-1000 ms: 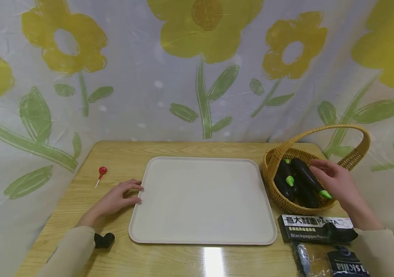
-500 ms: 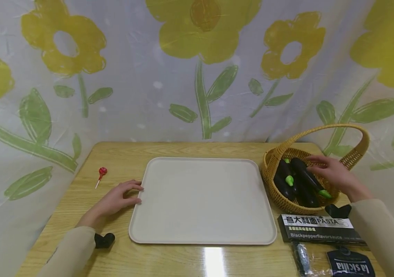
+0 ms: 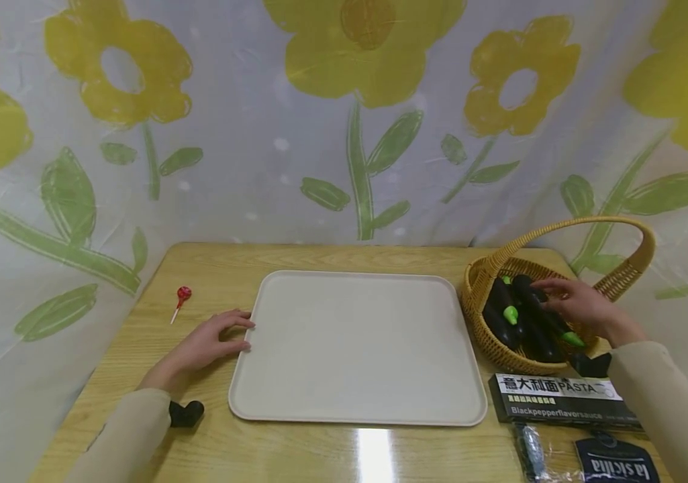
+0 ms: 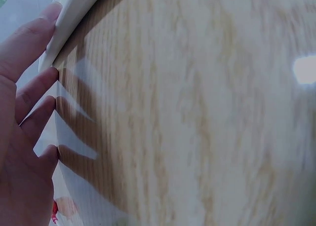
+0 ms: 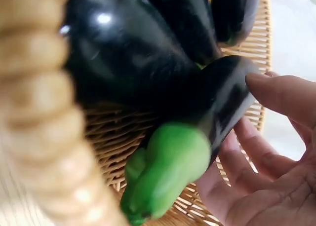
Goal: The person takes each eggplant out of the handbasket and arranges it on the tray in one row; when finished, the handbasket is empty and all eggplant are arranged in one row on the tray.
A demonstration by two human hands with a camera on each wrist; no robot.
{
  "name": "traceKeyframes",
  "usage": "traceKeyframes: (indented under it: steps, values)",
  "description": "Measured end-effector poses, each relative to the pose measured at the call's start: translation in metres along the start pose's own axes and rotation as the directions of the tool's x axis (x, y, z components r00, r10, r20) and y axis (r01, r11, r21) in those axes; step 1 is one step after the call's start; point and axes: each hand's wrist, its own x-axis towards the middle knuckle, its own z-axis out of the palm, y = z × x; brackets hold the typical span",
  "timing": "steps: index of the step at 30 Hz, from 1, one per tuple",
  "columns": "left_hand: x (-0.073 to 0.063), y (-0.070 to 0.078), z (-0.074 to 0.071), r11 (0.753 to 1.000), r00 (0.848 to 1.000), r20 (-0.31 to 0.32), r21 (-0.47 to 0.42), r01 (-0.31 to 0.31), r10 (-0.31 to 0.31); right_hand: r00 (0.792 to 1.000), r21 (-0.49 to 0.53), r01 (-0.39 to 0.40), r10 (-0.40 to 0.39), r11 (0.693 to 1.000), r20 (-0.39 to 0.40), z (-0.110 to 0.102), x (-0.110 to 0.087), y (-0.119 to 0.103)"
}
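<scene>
A wicker basket (image 3: 495,349) with a tall arched handle stands at the table's right back, holding several dark eggplants with green stem ends. My right hand (image 3: 579,305) reaches in under the handle. In the right wrist view, the thumb of my right hand (image 5: 276,167) presses on one eggplant (image 5: 224,100) near its rounded end, with the other fingers curled along its far side. My left hand (image 3: 207,345) lies at the left edge of a white tray (image 3: 356,349), fingertips touching the rim. The left wrist view shows the thumb of my left hand (image 4: 24,112) against that rim.
A red lollipop (image 3: 180,302) lies left of the tray. In front of the basket are a black pasta box (image 3: 561,402) and a clear-and-black package (image 3: 612,459). A flowered curtain (image 3: 241,161) hangs behind the wooden table (image 3: 295,449).
My right hand has shifted slightly left and onto the eggplant's upper part, its wrist turning. My left hand keeps its place at the tray. The head view has tilted a little.
</scene>
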Motion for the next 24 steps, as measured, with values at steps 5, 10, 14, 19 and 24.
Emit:
traceKeyframes:
  steps: [5, 10, 14, 19, 24]
  values:
    - [0.0009, -0.0006, -0.0006, 1.000, 1.000, 0.004, -0.003, 0.001, -0.001, 0.999, 0.054, -0.004, 0.002, 0.999, 0.043, -0.0003, -0.0021, 0.0001]
    - [0.0011, 0.0002, -0.0006, 1.000, 1.000, -0.003, 0.004, -0.010, 0.010, 0.997, 0.074, 0.011, -0.016, 0.997, 0.069, -0.0005, -0.0030, 0.0003]
    - [0.0006, 0.0009, 0.0002, 1.000, 1.000, -0.010, 0.016, -0.021, 0.021, 0.993, 0.033, 0.070, -0.072, 0.997, 0.091, 0.0001, -0.0027, 0.0013]
    - [-0.0013, 0.0025, 0.0001, 0.999, 0.999, -0.014, 0.026, -0.029, 0.029, 0.985, -0.035, 0.141, -0.137, 0.989, 0.102, 0.0012, -0.0009, 0.0008]
    - [-0.0019, 0.0043, -0.0007, 0.999, 0.999, -0.014, 0.027, -0.034, 0.035, 0.980, -0.061, 0.178, -0.172, 0.982, 0.098, 0.0015, -0.0004, -0.0018]
